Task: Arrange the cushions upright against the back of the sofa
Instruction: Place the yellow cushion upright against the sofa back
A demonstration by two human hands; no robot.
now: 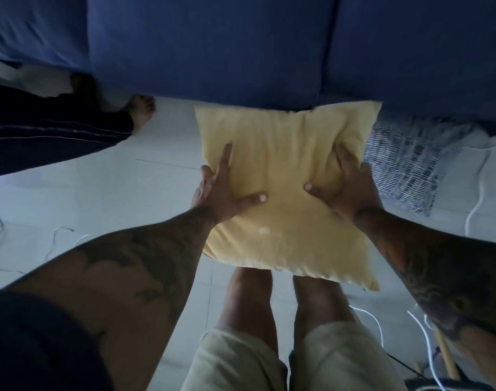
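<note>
Head view, looking steeply down. Light is dim.

Yellow cushion [286, 193] sits in the centre of the frame, held between both hands above the pale tiled floor [128, 198]. Its far edge touches or overlaps the front edge of the blue sofa [212, 46], which fills the top of the frame; whether it rests on the seat or only meets it, I cannot tell. Near corner of the cushion hangs over the person's bare knees, lower centre.

Left hand [221, 190]: pressed on the cushion's left side, fingers spread and extended along the edge, thumb flat on the top face. Grasping the cushion.

Right hand [345, 187]: on the cushion's right side, fingers dug into the fabric, which puckers around them, thumb on the top face pointing toward centre. Grasping the cushion.

Both forearms are tattooed and enter from the bottom corners.

Right of the cushion, partly under the sofa edge: a patterned cushion [407, 165], dark-and-white weave, lying on the floor.

Upper left: a second person's bare foot [140, 111] and dark trouser leg with a thin pale stripe.

White cables [478, 193] trail on the floor at right and lower right; another thin loop lies at far left.
</note>
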